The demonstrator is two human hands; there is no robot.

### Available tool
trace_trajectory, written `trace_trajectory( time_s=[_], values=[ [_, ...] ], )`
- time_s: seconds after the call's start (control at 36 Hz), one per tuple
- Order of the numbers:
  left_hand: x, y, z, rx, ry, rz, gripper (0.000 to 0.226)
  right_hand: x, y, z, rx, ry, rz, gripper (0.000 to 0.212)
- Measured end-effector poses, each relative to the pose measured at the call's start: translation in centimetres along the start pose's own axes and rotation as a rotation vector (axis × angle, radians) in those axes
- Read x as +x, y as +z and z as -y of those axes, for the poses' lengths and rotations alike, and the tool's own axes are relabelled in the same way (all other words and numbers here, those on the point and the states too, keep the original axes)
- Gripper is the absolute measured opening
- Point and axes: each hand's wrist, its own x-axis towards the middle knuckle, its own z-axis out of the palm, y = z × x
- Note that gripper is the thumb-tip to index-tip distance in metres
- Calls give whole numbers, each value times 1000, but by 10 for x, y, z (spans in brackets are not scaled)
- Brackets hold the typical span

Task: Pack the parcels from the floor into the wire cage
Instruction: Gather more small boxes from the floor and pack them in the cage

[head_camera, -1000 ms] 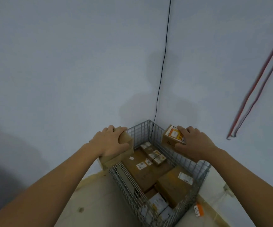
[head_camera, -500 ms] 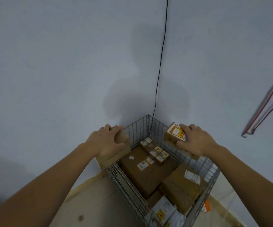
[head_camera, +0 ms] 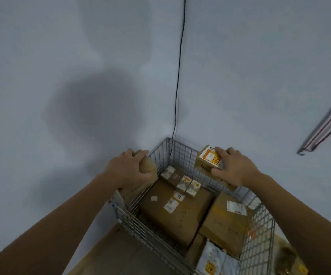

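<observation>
Left hand [head_camera: 127, 171] grips a plain box [head_camera: 147, 171] over the cage [head_camera: 132, 221] rim at 9 o'clock. Right hand [head_camera: 234, 167] clasps a labelled box [head_camera: 208, 158] at 2 o'clock. Both carried high, likely to clear the wire before lowering onto packed parcels [head_camera: 176, 211].

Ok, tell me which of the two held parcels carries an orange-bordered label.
The small box gripped by the right hand, over the wire cage's far right side. The plain brown box in the left hand shows no label.
</observation>
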Motion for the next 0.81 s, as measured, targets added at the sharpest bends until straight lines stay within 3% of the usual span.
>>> trace_trajectory(
  time_s=[0.08, 0.22, 0.36, 0.64, 0.81],
  values=[
    [32, 1, 11, -11, 63, 13, 82, 7, 10, 11, 30, 72, 1, 94],
    [84, 4, 10, 0, 153, 80, 103, 12, 24, 14, 58, 189, -8, 90],
    [142, 18, -3, 9, 236, 96, 94, 20, 42, -3, 111, 330, 4, 93],
    [239, 61, -30, -6, 249, 118, 97, 73, 101, -40, 272, 560, -18, 93],
    [295, 103, -32, -40, 218, 167, 100, 104, 150, -53, 367, 657, 63, 95]
  ],
)
